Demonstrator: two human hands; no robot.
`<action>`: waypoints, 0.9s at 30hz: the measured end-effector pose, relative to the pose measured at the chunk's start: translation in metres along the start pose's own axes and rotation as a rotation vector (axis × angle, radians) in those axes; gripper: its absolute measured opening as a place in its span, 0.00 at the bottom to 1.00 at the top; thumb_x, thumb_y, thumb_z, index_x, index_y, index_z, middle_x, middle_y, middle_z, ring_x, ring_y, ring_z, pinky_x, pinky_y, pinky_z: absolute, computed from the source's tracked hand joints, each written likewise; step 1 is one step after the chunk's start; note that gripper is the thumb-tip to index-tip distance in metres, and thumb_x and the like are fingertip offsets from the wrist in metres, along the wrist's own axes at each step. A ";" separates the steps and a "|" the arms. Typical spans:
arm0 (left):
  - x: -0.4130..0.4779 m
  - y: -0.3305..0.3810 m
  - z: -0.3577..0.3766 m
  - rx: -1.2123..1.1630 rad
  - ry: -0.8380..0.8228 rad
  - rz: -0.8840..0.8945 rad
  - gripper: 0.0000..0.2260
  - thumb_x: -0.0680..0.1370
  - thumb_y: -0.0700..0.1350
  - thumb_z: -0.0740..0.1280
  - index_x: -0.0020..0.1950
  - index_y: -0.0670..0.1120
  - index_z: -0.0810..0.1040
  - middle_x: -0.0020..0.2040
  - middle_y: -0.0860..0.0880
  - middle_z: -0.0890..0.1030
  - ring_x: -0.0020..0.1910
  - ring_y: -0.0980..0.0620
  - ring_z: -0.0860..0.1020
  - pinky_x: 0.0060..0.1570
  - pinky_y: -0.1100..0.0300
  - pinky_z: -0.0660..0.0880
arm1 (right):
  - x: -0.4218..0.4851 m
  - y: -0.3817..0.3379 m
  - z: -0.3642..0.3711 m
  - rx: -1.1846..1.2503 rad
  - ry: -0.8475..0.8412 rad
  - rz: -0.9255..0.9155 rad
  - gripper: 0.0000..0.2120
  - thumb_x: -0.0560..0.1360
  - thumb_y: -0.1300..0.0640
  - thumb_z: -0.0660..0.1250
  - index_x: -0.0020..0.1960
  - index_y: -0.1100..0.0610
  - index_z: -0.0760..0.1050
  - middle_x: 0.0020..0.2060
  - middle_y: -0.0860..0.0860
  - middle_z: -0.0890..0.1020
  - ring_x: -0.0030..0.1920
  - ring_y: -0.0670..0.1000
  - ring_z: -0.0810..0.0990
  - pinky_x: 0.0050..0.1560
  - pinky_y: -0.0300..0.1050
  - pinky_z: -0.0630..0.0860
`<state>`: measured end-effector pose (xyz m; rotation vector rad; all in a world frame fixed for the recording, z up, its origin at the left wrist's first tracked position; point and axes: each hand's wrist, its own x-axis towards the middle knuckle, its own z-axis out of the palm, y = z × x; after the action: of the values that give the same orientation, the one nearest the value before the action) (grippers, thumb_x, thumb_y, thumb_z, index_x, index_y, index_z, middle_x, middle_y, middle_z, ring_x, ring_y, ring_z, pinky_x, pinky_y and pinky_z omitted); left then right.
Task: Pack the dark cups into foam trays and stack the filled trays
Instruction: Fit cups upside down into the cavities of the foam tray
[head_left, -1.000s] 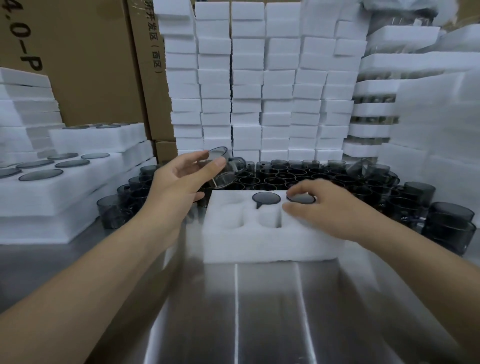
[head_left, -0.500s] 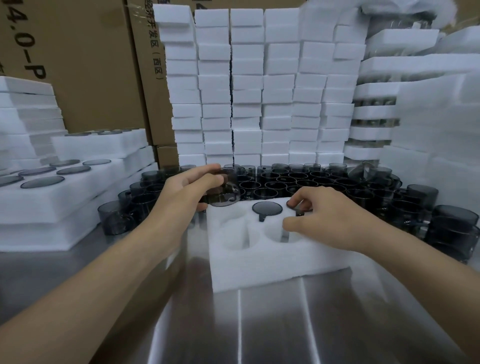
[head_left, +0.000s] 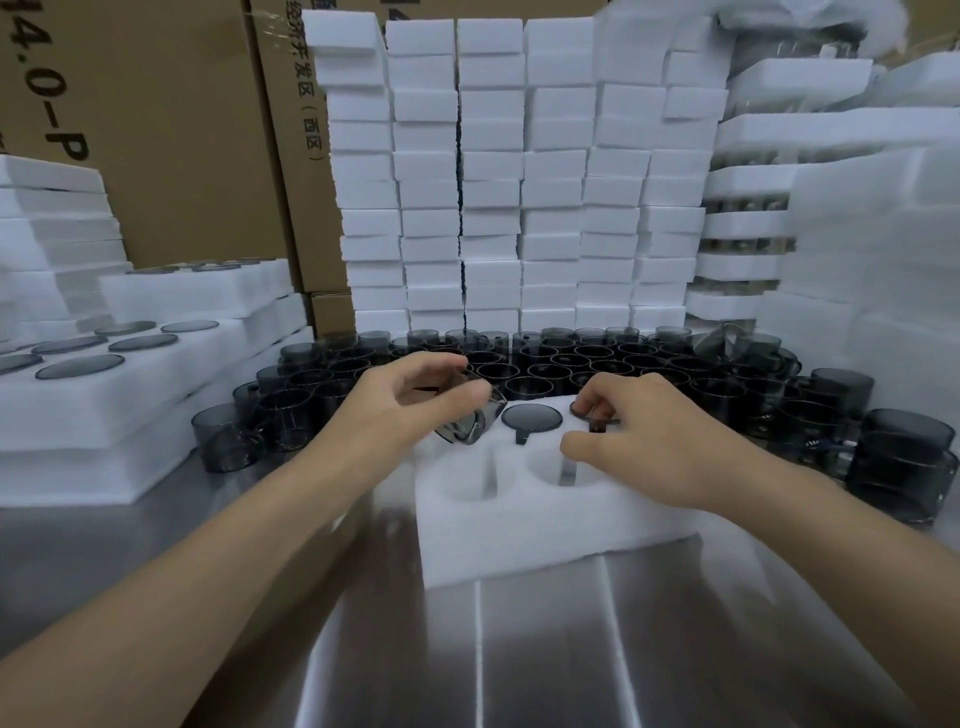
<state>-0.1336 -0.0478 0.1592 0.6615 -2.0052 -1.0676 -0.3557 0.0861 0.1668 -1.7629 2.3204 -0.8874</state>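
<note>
**Foam tray (head_left: 519, 530): 2 cups seated**

L hand (head_left: 410, 402) pinches tilted dark cup (head_left: 470, 423) over tray's back-left pocket. Centre cup (head_left: 531, 417) sits in back-mid pocket. R hand (head_left: 665, 447), fingers curled, touches back-right cup (head_left: 597, 415); grip unclear.

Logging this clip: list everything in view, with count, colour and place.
foam tray: one, white, table centre, two front holes showing empty
seated cups: two, dark grey, tray's back row, middle and right
held cup: one, dark see-through, tilted over the tray's back-left corner
loose cups: dozens, dark, crowded behind and beside the tray
filled trays: several, white, stacked at left
foam stacks: many, white, columns at back and right
cardboard boxes: at least two, brown, back left
table: one, shiny metal, underneath
left hand: grips the held cup
right hand: fingertips on the back-right seated cup
</note>
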 end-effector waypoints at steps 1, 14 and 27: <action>0.000 0.001 0.001 0.035 0.005 0.008 0.26 0.71 0.62 0.81 0.66 0.57 0.83 0.57 0.59 0.87 0.57 0.63 0.84 0.60 0.63 0.75 | 0.001 0.001 0.000 0.003 -0.001 0.001 0.26 0.62 0.32 0.63 0.55 0.44 0.76 0.50 0.43 0.80 0.57 0.45 0.76 0.58 0.53 0.80; 0.004 -0.005 -0.017 -0.036 -0.132 -0.025 0.24 0.75 0.38 0.78 0.69 0.54 0.82 0.62 0.56 0.87 0.61 0.58 0.84 0.58 0.65 0.77 | 0.004 0.004 0.001 0.000 0.003 0.000 0.27 0.61 0.32 0.63 0.55 0.43 0.76 0.49 0.42 0.80 0.57 0.45 0.76 0.58 0.54 0.80; 0.005 -0.006 -0.035 0.275 -0.197 -0.057 0.23 0.69 0.65 0.77 0.63 0.63 0.84 0.61 0.70 0.82 0.62 0.74 0.77 0.57 0.67 0.71 | 0.002 0.002 0.002 -0.024 -0.009 0.014 0.31 0.57 0.28 0.58 0.54 0.41 0.74 0.53 0.43 0.78 0.56 0.44 0.76 0.58 0.55 0.80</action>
<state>-0.1077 -0.0701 0.1689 0.7854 -2.3438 -0.9272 -0.3571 0.0835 0.1649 -1.7534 2.3448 -0.8520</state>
